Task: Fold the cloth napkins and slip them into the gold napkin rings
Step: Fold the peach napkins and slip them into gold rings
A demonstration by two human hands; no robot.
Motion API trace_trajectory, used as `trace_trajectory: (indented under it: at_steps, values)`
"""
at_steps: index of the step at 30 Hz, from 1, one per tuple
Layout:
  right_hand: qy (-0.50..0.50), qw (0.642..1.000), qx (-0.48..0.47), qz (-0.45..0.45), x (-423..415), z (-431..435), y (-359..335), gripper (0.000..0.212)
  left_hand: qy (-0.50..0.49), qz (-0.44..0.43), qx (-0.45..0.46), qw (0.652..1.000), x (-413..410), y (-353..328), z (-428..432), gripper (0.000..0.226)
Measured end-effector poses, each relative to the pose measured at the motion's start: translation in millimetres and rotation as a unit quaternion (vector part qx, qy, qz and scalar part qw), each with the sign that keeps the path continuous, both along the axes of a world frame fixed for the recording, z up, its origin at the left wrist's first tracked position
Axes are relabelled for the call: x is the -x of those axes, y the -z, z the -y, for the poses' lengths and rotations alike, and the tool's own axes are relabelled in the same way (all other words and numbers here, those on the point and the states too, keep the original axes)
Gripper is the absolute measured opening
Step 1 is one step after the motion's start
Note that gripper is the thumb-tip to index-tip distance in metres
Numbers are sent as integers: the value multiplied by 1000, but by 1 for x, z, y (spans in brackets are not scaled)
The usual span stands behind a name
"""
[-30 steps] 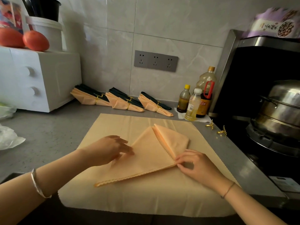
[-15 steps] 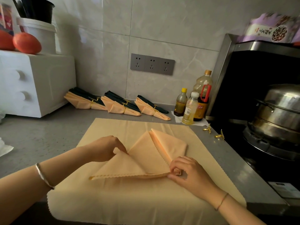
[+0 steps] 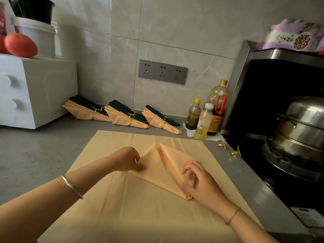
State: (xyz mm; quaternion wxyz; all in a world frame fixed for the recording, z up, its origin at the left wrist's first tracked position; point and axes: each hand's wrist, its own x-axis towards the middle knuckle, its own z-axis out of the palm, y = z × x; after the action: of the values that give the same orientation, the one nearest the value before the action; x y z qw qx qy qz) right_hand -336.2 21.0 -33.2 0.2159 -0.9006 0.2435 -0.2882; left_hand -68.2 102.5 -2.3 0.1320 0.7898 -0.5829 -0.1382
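A peach napkin (image 3: 157,171), folded into a narrow wedge, lies on a larger flat peach cloth (image 3: 140,213) on the grey counter. My left hand (image 3: 125,159) pinches the napkin's left flap and is folding it inward. My right hand (image 3: 198,181) pinches the napkin's lower point with thumb and curled fingers. Two loose gold napkin rings (image 3: 222,145) (image 3: 235,152) lie at the counter's right edge. Three stacks of finished napkins in gold rings (image 3: 87,111) (image 3: 127,117) (image 3: 160,120) stand against the back wall.
Three bottles (image 3: 204,120) stand at the back right. A steel pot (image 3: 301,127) sits on the black stove to the right. A white drawer unit (image 3: 31,92) with tomatoes on top is at the left.
My left hand lifted the napkin's left flap and carried it rightward over the middle, narrowing the shape. My right hand slid to the lower point and pinched it.
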Motion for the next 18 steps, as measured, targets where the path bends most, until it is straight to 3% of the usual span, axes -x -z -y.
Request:
trace_trajectory:
  at_steps: [3, 8, 13, 18]
  values:
    - [59, 998, -14, 11, -10, 32, -7, 23, 14, -6, 6, 1000, 4, -1, 3, 39]
    - [136, 982, -133, -24, -28, 76, -5, 24, 8, -25, 29, 999, 11, 3, 14, 28]
    - [133, 979, -156, -15, -29, 75, -12, 22, -18, -29, 62, 998, 8, 0, 29, 31]
    - [86, 974, -210, 22, -22, 54, -18, 23, -73, -100, 105, 987, 5, 7, 46, 27]
